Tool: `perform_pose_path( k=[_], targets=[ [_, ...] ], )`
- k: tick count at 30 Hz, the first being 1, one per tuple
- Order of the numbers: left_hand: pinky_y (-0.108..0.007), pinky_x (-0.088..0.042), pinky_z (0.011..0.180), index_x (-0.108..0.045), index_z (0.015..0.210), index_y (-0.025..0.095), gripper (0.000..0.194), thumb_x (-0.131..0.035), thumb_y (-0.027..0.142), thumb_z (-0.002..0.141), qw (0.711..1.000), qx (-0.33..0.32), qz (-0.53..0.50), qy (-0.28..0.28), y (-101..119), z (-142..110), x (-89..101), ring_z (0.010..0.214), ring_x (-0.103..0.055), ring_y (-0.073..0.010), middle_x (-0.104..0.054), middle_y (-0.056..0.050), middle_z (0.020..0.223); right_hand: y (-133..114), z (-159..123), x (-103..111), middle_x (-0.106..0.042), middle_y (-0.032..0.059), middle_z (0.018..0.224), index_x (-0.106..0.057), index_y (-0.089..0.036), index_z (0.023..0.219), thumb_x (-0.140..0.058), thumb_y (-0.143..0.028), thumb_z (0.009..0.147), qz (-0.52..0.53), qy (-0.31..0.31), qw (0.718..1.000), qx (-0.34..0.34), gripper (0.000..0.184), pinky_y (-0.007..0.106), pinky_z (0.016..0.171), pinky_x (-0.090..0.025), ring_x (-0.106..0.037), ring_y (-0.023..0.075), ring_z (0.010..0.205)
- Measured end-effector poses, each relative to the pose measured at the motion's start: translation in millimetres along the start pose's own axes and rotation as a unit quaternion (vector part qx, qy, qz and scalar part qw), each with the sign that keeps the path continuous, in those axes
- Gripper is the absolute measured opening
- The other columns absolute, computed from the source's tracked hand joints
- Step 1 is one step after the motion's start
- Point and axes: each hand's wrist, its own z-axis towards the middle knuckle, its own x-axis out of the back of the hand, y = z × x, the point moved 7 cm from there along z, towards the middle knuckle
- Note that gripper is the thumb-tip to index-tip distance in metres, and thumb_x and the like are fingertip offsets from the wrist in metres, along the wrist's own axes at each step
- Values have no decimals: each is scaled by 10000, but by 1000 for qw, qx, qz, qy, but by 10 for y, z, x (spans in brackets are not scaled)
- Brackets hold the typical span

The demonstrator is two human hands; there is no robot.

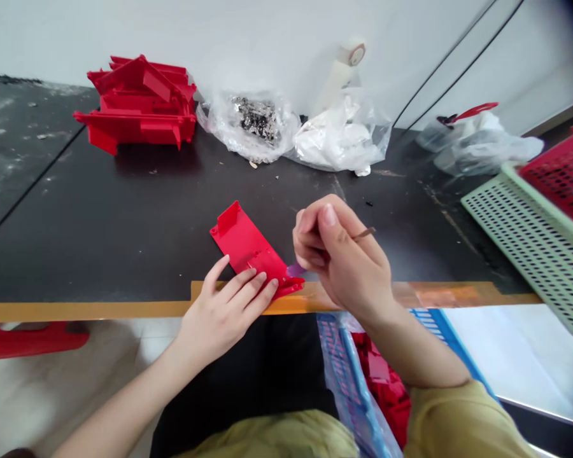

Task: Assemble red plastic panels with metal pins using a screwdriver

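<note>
We inspected a black workbench (76,216) edged along its near side with yellow-orange tape (100,310), viewed from the operator's position at six o'clock. At ten o'clock stands a stack of red plastic mouldings (138,105). At twelve o'clock lie a clear bag of dark metal pieces (248,130) and, just beside it, a bag of white material (337,143), with a further clear bag (482,146) at two o'clock. At three o'clock a green perforated tray (539,248) leans with a red mesh basket (566,178) behind it. Below the bench edge at six o'clock, a blue-rimmed crate (439,324) in clear plastic holds more red pieces (379,381). One red moulded part (243,242) lies flat at the bench's near edge, just left of centre, its lower corner reaching the tape. The left hand (229,312) rests on it with fingers (248,286) extended and released, pinning it down rather than gripping it. The right hand (344,261) is clenched around a slender tool (363,234), whose violet tip (295,270) touches the part's right edge. We find one part under work, while neither hand touches the stack or the crate's contents. The count of finished pieces cannot be determined.
</note>
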Motion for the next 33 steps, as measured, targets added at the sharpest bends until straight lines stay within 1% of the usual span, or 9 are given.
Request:
perform_pose_path(
  k=[2,5,8,14,16,21,27,29,33],
  targets=[
    [-477,-44,1239,-616,1241,125,354,-583,118,889,1000,1,-4,11,0,-25,0,1111,-595,-174,-717,-37,1144,20,-19,-52,-292,-50,554,-531,-217,718,-494,-440,970,7,-23,1000,-7,338,241,408,-183,-230,84,454],
    [-470,-90,1243,-609,1246,109,356,-604,110,890,1000,-4,-21,9,-2,-39,-9,1155,-586,-181,-710,-40,1173,74,-29,-106,-251,-44,494,-413,-214,580,-425,-497,981,3,-44,999,-15,491,284,407,-203,-200,96,424],
    [-456,-170,1237,-612,1234,88,348,-614,96,886,999,-8,-40,5,-4,-36,-17,1163,-590,-198,-710,-52,1172,128,-51,-144,-202,-52,456,-366,-215,539,-392,-506,990,-3,-40,999,-15,537,298,401,-221,-168,92,390],
    [-432,-274,1215,-630,1209,88,328,-624,89,881,998,-8,-53,35,-1,-46,12,1145,-616,-208,-724,-60,1128,121,-101,-311,-273,-47,486,-377,-187,541,-393,-488,995,-20,-82,996,-15,545,268,425,-247,-254,71,417],
    [-430,-296,1208,-626,1214,74,324,-608,87,891,998,-10,-53,35,-1,-43,16,1148,-620,-214,-720,-68,1142,97,-64,-298,-265,-46,475,-361,-187,522,-425,-511,975,-11,-70,997,-34,561,271,400,-218,-242,72,407],
    [-426,-362,1177,-639,1192,79,288,-571,67,911,998,-6,-47,29,-14,-9,27,1116,-648,-194,-726,-62,1131,-35,40,-151,-102,-58,419,-236,-172,480,-508,-501,938,33,21,999,-26,626,262,339,-113,-152,62,346],
    [-389,-494,1072,-674,1110,137,227,-625,92,892,997,9,-44,63,-25,29,88,1037,-687,-172,-747,-60,1041,81,16,-224,-92,-64,452,-306,-173,501,-515,-517,933,14,-12,998,-64,591,274,362,-101,-97,61,359],
    [-385,-500,1068,-679,1079,139,206,-645,97,881,997,14,-46,63,-27,32,91,1024,-691,-168,-748,-58,1030,110,-24,-237,-122,-63,447,-301,-169,506,-497,-517,944,-2,-24,998,-63,592,272,367,-138,-128,58,356],
    [-403,-514,1056,-680,1043,141,182,-638,86,874,997,15,-52,60,-29,26,89,1003,-694,-176,-742,-66,1013,105,-163,-319,-323,-45,517,-354,-188,573,-339,-479,1012,-86,-99,991,-6,527,278,446,-264,-307,72,420]
  ],
)
